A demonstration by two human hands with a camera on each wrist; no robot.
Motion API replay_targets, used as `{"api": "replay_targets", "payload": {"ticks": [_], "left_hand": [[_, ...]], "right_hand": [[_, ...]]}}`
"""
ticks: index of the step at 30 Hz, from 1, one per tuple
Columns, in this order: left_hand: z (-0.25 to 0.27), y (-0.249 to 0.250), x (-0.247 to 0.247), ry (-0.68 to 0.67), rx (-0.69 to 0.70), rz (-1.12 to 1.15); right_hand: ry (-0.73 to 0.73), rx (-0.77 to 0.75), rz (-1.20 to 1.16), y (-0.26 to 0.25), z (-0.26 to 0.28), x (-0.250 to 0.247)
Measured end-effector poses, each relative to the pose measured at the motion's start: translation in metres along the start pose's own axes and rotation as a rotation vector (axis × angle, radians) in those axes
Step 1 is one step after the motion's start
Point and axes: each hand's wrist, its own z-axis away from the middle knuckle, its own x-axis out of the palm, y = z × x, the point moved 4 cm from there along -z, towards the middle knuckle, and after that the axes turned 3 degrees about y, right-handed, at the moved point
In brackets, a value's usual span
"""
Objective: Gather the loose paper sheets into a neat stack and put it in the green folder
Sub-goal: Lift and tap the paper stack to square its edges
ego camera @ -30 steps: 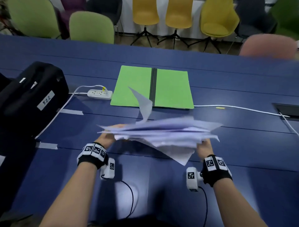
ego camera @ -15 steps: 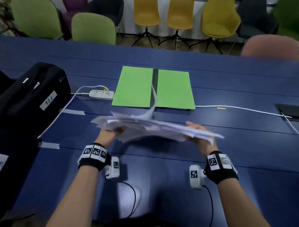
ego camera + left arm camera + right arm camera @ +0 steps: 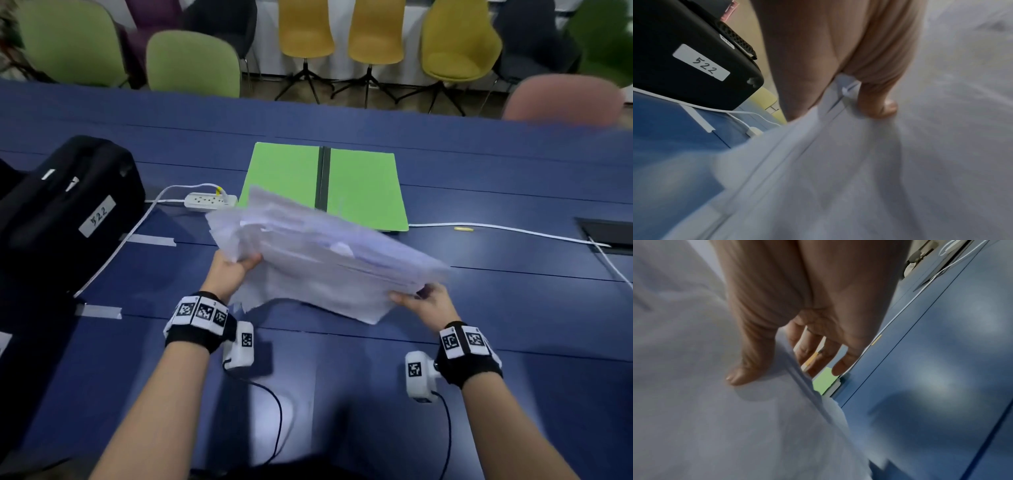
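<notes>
An uneven stack of white paper sheets (image 3: 318, 260) is held tilted above the blue table, its far edge raised over the near edge of the green folder (image 3: 363, 188). The folder lies open and flat, with a dark spine down its middle. My left hand (image 3: 233, 267) grips the stack's left edge, thumb on top (image 3: 879, 104). My right hand (image 3: 421, 298) grips the right near corner, thumb on top (image 3: 744, 369) and fingers under the sheets. The sheets (image 3: 838, 178) fill most of both wrist views. A green corner of the folder (image 3: 825, 381) shows past my right fingers.
A black case (image 3: 61, 212) labelled 522 stands at the left. A white power strip (image 3: 209, 201) and its cable lie left of the folder. A white cable (image 3: 507, 231) runs right to a table socket box (image 3: 609, 233). Chairs line the far side.
The stack went from level to tilted up and moved toward the folder. The loose sheet sticking up has settled onto the pile. Both hands kept their hold.
</notes>
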Motion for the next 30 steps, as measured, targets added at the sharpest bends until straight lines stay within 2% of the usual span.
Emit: {"api": "replay_targets", "payload": {"ticks": [2,5,8,14,20,22,24,26,30], "left_hand": [[0.001,0.004,0.000,0.019,-0.015,0.056],[0.002,0.002,0.000,-0.040,-0.037,0.131],[0.002,0.001,-0.006,-0.096,-0.083,0.174],[-0.003,0.006,-0.020,-0.307,-0.086,0.173],[-0.002,0.006,-0.019,-0.447,-0.077,0.131],[0.000,0.009,-0.019,-0.487,-0.054,0.087],[0.001,0.015,-0.021,-0.518,-0.033,-0.013],[0.000,0.022,-0.022,-0.554,-0.003,-0.151],[-0.005,0.032,-0.021,-0.603,0.059,-0.218]], "right_hand": [[-0.031,0.031,-0.058,-0.005,0.002,0.003],[-0.061,0.015,-0.135,-0.019,0.004,0.002],[-0.186,0.023,-0.239,-0.032,0.006,0.003],[-0.315,-0.034,-0.157,-0.043,0.009,0.003],[-0.289,-0.002,-0.038,-0.018,0.009,0.008],[-0.262,-0.070,0.096,-0.020,0.007,0.013],[-0.255,0.000,0.072,-0.018,0.003,0.013],[-0.234,-0.009,0.069,-0.017,0.000,0.011],[-0.322,0.005,0.062,-0.012,-0.006,0.013]]}}
